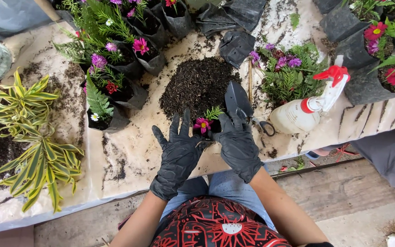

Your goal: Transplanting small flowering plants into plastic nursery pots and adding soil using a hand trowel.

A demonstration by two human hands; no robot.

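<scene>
Head view. Small pink-flowered seedling (203, 122) in a black plastic grow bag sits between the two hands, at the near edge of the soil heap (197, 87). Left hand (179, 153), in a black glove, is open, fingers spread, just left of the seedling. Right hand (237, 142), also gloved, is wrapped around the bag's right side. Soil heap is dark, coarse and crumbly on the pale, dirt-smeared surface (129, 155). Right of the heap: white plastic spray bottle (298, 114) with red trigger, lying tilted.
</scene>
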